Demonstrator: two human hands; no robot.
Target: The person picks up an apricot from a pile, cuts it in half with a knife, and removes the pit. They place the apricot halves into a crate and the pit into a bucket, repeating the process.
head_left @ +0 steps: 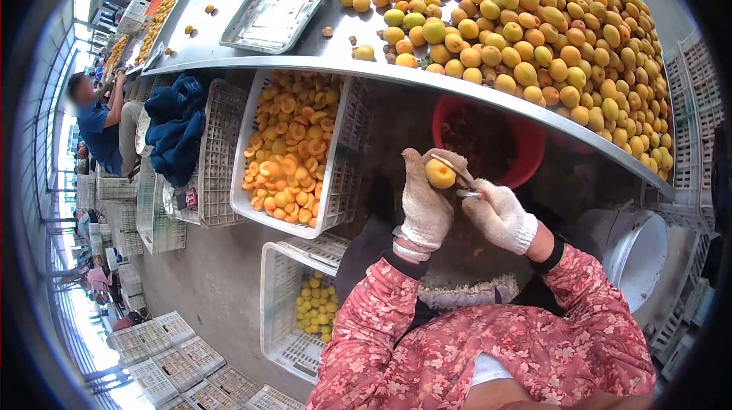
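Observation:
My left hand (427, 208), in a white knitted glove, holds a yellow apricot (440, 173) in its curled fingers. In my right hand (499, 212), also gloved, is a thin metal hand tool (465, 179); its narrow strip lies against the apricot's upper right side. A second metal part sticks out by the right fingertips, and the glove hides the rest of the tool. Below and behind the hands stands a red tub (526, 152) with dark brown scraps inside. To the left, a white crate (332, 200) holds many halved orange apricots (286, 162).
Above, a metal table (206, 36) bears heaped whole apricots (534, 32) and a metal tray (278, 13). A lower crate (271, 318) contains yellow-green fruit. A white bucket (640, 257) lies tilted at right. Farther left are stacked crates (160, 364) and a seated person (103, 131).

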